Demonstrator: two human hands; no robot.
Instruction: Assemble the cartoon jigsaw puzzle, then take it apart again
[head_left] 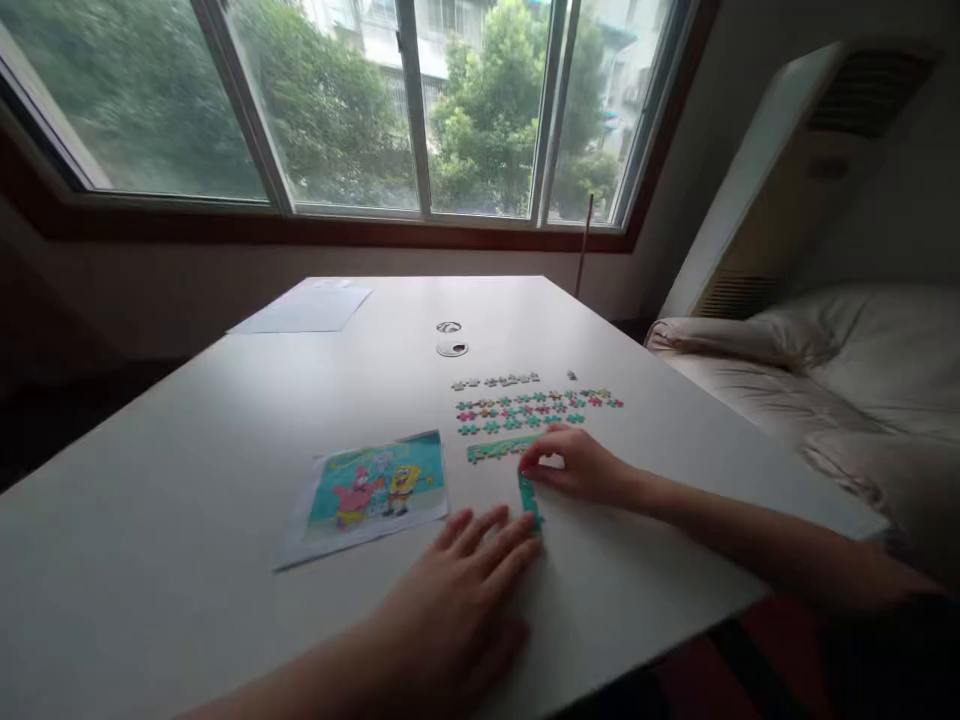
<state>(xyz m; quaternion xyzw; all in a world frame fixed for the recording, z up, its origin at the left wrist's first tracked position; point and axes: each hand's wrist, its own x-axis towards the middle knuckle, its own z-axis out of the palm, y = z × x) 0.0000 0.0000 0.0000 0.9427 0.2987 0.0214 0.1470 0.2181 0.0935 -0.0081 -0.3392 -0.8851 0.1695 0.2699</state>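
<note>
My right hand (581,465) rests on the white table (187,520), its fingertips on the top of a short teal strip of joined puzzle pieces (529,497). My left hand (457,590) lies flat, palm down, fingers spread, with its fingertips touching the lower end of that strip. A longer joined green strip (495,449) lies just beyond the right hand. Several loose puzzle pieces (536,405) sit in rows farther back. A colourful cartoon reference picture (371,492) lies to the left of my hands.
A sheet of paper (304,308) lies at the far left of the table. Two small round objects (451,338) sit near the middle. A bed with pillows (825,350) stands to the right, and a window (337,100) runs behind.
</note>
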